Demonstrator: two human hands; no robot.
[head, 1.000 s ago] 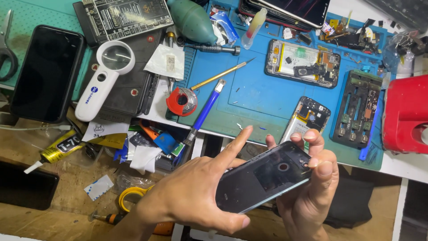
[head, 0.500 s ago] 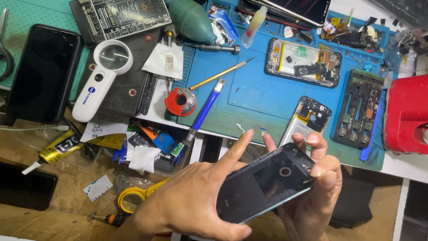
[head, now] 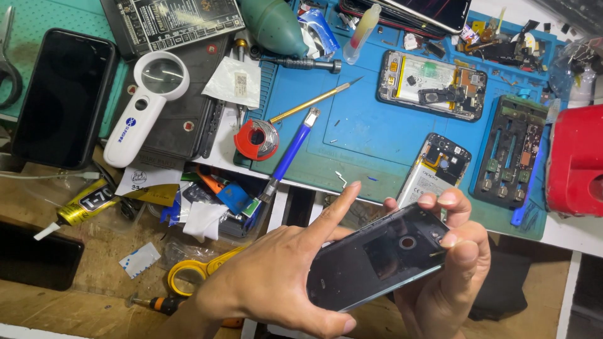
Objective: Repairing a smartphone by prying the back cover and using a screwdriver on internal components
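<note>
Both hands, left hand (head: 270,285) and right hand (head: 449,270), have fingers gripping a dark phone back cover (head: 377,257).

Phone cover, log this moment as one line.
left hand: holds phone cover | right hand: grips its end | blue mat: behind

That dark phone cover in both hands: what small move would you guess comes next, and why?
Probably pressing the raised left forefinger down onto the cover. The left hand grips its near end, the right hand pinches the far end, and that finger hovers above its inner face.
</note>
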